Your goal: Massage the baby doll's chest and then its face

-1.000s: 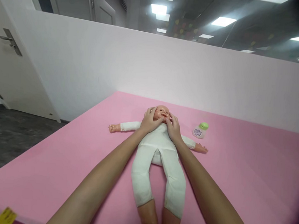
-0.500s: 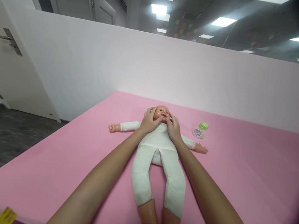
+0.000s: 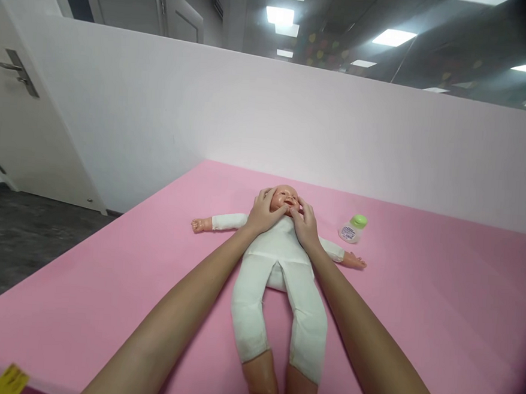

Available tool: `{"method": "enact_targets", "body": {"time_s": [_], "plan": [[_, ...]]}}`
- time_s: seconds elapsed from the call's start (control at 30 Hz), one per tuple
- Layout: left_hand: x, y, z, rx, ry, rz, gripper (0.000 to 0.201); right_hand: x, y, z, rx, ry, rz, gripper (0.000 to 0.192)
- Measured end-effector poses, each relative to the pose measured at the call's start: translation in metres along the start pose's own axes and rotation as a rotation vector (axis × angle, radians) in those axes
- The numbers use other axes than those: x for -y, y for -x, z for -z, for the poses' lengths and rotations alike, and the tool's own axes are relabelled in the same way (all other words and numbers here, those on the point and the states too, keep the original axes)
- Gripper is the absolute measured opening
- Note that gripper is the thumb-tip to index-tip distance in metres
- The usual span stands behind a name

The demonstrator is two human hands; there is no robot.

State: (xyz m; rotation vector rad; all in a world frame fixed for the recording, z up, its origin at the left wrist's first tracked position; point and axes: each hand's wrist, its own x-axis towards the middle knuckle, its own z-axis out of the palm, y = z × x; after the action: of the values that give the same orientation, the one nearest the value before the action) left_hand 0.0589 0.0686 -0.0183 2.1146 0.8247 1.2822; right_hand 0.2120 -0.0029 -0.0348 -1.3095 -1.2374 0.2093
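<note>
A baby doll (image 3: 282,240) with a white cloth body lies on its back, arms spread, its bare plastic feet towards me. My left hand (image 3: 262,212) cups the left side of the doll's head (image 3: 286,194), fingers along its side and thumb at the chin. On the opposite side my right hand (image 3: 306,224) curves round the cheek, its thumb close to the left thumb just below the mouth. The head is held between both hands. Parts of the doll's upper arms are hidden behind my wrists.
A small clear bottle with a green cap (image 3: 353,228) sits right of the doll on the pink tabletop (image 3: 418,292). Behind rises a white partition (image 3: 296,115) with glass above. A door (image 3: 34,115) is at the left. A yellow tag (image 3: 9,380) shows near the front left edge.
My right thumb has shifted slightly left, closer to the left thumb, under the doll's mouth. The left hand, the doll and the bottle look the same.
</note>
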Motion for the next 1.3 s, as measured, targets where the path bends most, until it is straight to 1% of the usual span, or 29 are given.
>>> {"method": "enact_targets", "body": {"time_s": [0.1, 0.23, 0.37, 0.53, 0.67, 0.77, 0.83, 0.97, 1.07, 1.2, 1.3], "plan": [[0.0004, 0.0001, -0.0005, -0.006, -0.002, -0.002, 0.066, 0.0014, 0.0009, 0.0001, 0.0, -0.002, -0.009, 0.062], [-0.0002, 0.0, -0.0002, -0.008, 0.004, -0.003, 0.058, 0.0015, 0.0013, 0.0006, 0.001, -0.001, -0.014, 0.061], [-0.0001, -0.0004, 0.0, -0.003, 0.009, 0.002, 0.062, 0.0003, 0.0013, 0.0009, 0.011, -0.01, -0.006, 0.064], [0.002, -0.0008, -0.0003, 0.003, 0.021, -0.005, 0.056, -0.0008, 0.001, 0.0004, 0.005, -0.014, -0.016, 0.061], [0.0042, -0.001, -0.0008, 0.008, 0.017, -0.015, 0.063, -0.0022, 0.0003, 0.0005, 0.014, -0.025, -0.001, 0.06], [0.0046, -0.0011, -0.0012, 0.007, 0.021, -0.014, 0.06, -0.0031, -0.0001, 0.0005, 0.01, -0.026, 0.012, 0.056], [0.0041, -0.0009, -0.0011, 0.005, 0.023, -0.01, 0.06, -0.0033, 0.0, 0.0004, 0.011, -0.029, 0.002, 0.058], [0.0026, -0.0003, -0.0004, 0.007, 0.017, -0.008, 0.067, -0.0031, 0.0002, 0.0001, 0.02, -0.047, -0.015, 0.063], [0.0017, -0.0001, 0.0001, 0.005, 0.026, 0.001, 0.06, -0.0038, -0.0002, 0.0003, 0.019, -0.058, -0.003, 0.062], [0.0009, 0.0, 0.0004, 0.001, 0.02, -0.001, 0.063, -0.0047, -0.0009, 0.0005, 0.032, -0.054, -0.012, 0.066], [0.0006, -0.0001, 0.0005, 0.002, 0.021, -0.011, 0.058, -0.0036, -0.0006, 0.0003, 0.01, -0.038, -0.001, 0.061]]}}
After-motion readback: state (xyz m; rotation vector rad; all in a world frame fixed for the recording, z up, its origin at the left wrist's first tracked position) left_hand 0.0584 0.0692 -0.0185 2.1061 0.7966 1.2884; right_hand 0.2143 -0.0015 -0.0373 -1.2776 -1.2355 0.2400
